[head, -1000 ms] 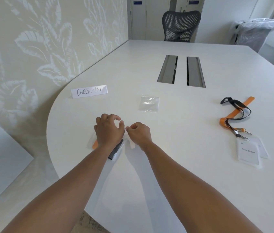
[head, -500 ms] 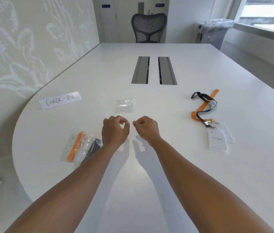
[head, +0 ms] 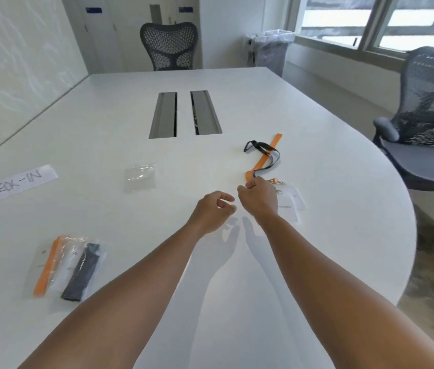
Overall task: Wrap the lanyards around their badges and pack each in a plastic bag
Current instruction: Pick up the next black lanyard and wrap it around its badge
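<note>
White curved table (head: 330, 235) under daylight from windows at two o'clock; mesh chair (head: 169, 46) at the far end, at twelve o'clock; second mesh chair (head: 421, 121) off the table's edge at three o'clock; bin lined with clear plastic (head: 270, 50) by the window wall; two metal cable hatches (head: 183, 114) set into the tabletop.

Left hand (head: 211, 213) raised over the table near centre, fingers loosely curled, thumb and forefinger a little apart, gripping nothing. Right hand (head: 259, 199) just beside it at three o'clock, knuckles up, fingers curled under; thumb tip near the orange lanyard (head: 262, 159) where the strap bends, contact not clear; whether those fingers pinch anything, cannot tell.

Orange lanyard and black lanyard (head: 263, 149) lying crossed at one o'clock of the right hand, metal clips (head: 277, 182) just past the knuckles; two badges (head: 291, 203) flat on the table, overlapping, partly hidden behind the right wrist, touching the clips.

Empty plastic bag (head: 140, 177) at eleven o'clock of the left hand, well apart from the fingers. Packed bags (head: 68, 265) at eight o'clock near the table's edge, one with an orange strap, one with a black strap, overlapping. Paper sign reading CHECK-IN (head: 13, 185) at nine o'clock.
</note>
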{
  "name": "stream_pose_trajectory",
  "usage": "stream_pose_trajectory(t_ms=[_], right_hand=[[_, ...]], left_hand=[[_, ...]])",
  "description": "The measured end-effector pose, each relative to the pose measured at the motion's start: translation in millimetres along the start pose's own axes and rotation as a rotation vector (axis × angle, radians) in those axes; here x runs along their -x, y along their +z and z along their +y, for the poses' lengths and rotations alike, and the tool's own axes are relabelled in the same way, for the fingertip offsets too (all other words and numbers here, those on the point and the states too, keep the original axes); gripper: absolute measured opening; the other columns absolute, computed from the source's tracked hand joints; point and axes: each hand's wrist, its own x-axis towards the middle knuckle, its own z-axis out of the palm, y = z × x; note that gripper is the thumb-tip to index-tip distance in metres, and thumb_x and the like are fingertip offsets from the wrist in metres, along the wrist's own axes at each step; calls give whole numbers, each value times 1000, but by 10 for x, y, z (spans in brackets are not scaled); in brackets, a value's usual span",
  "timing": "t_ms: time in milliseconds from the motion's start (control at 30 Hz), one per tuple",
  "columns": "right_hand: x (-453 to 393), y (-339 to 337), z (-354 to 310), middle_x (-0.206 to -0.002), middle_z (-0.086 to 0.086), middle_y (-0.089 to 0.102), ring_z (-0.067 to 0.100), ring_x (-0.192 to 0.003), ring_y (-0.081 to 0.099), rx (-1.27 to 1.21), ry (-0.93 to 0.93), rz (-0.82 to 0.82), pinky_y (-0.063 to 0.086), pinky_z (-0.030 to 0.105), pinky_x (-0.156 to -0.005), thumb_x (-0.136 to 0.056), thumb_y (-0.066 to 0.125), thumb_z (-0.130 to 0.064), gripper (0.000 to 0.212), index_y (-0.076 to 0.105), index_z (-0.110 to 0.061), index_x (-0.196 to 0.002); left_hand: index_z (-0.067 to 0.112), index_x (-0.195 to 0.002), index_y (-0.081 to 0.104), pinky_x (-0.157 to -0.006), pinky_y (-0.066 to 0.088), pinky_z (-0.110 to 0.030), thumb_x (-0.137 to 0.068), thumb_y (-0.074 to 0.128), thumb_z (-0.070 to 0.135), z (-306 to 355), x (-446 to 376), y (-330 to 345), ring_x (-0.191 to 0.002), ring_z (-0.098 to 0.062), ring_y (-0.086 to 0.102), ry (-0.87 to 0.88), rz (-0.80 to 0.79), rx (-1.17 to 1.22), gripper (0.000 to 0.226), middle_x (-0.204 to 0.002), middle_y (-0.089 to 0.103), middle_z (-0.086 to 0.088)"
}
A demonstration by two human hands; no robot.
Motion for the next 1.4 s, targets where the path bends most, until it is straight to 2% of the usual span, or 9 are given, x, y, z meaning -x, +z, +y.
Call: stream_pose_trajectory(t_ms=[167, 267, 367, 533, 733, 900, 1100, 1233, 1400], right_hand=[[-61, -278, 258, -124, 4, 53, 25, -119, 49, 59, 81, 101, 45, 36, -92, -86, 56, -24, 32, 59, -14, -116], [-71, -391, 388, -125, 6, 49, 27, -122, 43, 152, 105, 123, 43, 40, -96, -87, 57, -26, 32, 58, -15, -117], [-72, -469, 510, -126, 9, 46, 30, -123, 40, 241, 157, 135, 40, 42, -99, -88, 59, -28, 35, 55, -13, -119], [-74, -543, 671, -124, 12, 44, 32, -122, 42, 264, 275, 63, 45, 43, -95, -84, 59, -23, 37, 51, -9, -117], [-86, -578, 738, -124, 13, 53, 34, -120, 49, 173, 322, 42, 46, 39, -92, -82, 58, -17, 40, 48, -7, -119], [-106, -603, 724, -123, 13, 59, 34, -115, 57, 44, 397, 20, 51, 45, -97, -82, 58, -21, 43, 51, -5, -121], [-112, -596, 622, -101, 5, 65, 15, -79, 57, -195, 216, -58, 49, 27, -61, -87, 49, -13, 12, 59, -14, -94], [-100, -587, 508, -103, 4, 67, 15, -83, 61, -378, 138, -135, 55, 34, -75, -93, 54, -17, 7, 61, -17, -93], [-68, -451, 314, -108, 0, 67, 19, -100, 64, -480, 18, -234, 54, 36, -89, -91, 62, -27, 8, 68, -23, -88]], left_hand=[[26, -119, 63, -85, 52, -27, -85, 73, 37, 154, -160, 545, -102, -8, 65, 15, -86, -16, 37, -117, 70, 6], [23, -136, 57, -107, 41, -36, -83, 71, 53, 242, -229, 778, -129, -19, 48, 80, -33, -243, 62, -134, 61, 0], [20, -148, 46, -110, 34, -41, -82, 63, 66, 286, -253, 918, -142, -26, 34, 94, -42, -457, 82, -150, 49, -1], [16, -137, 53, -108, 31, -39, -84, 60, 66, 223, -242, 1042, -143, -26, 30, 143, -31, -605, 72, -148, 48, 0], [23, -149, 46, -120, 19, -39, -91, 58, 59, 172, -202, 1082, -150, -23, 20, 143, -29, -572, 69, -161, 34, 1], [26, -144, 53, -118, 19, -36, -93, 61, 45, 127, -160, 1072, -147, -22, 26, 173, 24, -460, 55, -156, 42, 2], [21, -130, 65, -102, 46, -36, -91, 70, 30, 106, -115, 1000, -120, -20, 57, 168, 93, -95, 41, -130, 67, 0], [24, -120, 65, -73, 50, -17, -100, 61, 26, 140, -92, 795, -94, -6, 69, 91, 87, 388, 21, -108, 75, 5], [21, -106, 67, -56, 43, -9, -106, 49, 27, 206, -107, 390, -63, 8, 58, 179, 186, 412, 19, -87, 69, 11]])
